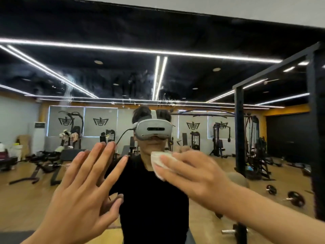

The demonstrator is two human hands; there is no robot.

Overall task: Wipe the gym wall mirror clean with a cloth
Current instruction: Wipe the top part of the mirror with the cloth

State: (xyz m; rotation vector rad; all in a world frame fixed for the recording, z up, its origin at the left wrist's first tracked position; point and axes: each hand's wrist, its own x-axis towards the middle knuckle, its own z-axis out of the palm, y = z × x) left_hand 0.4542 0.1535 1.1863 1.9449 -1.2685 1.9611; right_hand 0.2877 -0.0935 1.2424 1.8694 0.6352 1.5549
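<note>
The wall mirror (123, 73) fills nearly the whole view and reflects the gym and the person in a black shirt wearing a headset. Smears and water streaks show on the glass around the upper middle. My right hand (193, 171) presses a small white cloth (158, 162) flat against the mirror at centre, fingers spread over it. My left hand (82, 187) is held up flat with straight, spread fingers, its fingertips at or against the glass to the left of the cloth.
A black steel rack post (318, 131) stands close at the right edge. In the reflection there are weight benches (42, 166) at the left, cable machines at the back and weight plates (297, 198) on the wooden floor at the right.
</note>
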